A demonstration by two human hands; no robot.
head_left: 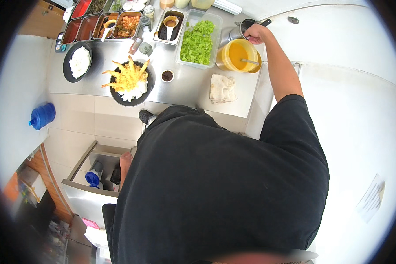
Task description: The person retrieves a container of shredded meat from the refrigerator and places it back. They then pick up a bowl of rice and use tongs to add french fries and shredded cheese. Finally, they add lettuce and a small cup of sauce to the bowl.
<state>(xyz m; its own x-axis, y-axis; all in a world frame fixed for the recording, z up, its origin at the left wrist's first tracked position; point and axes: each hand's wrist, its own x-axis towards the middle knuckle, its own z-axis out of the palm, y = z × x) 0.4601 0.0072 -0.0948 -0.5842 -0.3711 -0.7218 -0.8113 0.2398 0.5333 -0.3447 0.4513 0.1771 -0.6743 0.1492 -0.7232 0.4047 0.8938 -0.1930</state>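
Observation:
At the far right of the steel counter [187,83], my right hand [256,34] reaches to a metal container [235,33] lying or leaning there with a black-handled utensil [265,23] beside it. Its fingers are curled, and what they grip is hidden. A yellow tub [225,60] of orange sauce with a ladle handle in it stands just below that hand. My left hand [126,163] is down in an open steel drawer [80,163], its fingers mostly out of sight. Close to it in the drawer are a dark object [115,177] and a blue-lidded container [93,178].
On the counter are a black bowl of rice with fried shrimp [128,78], a bowl of rice [79,63], a small sauce cup [167,76], a tub of chopped lettuce [197,43], a folded cloth [222,88] and several topping trays [88,27]. A blue water jug [43,116] is at the left.

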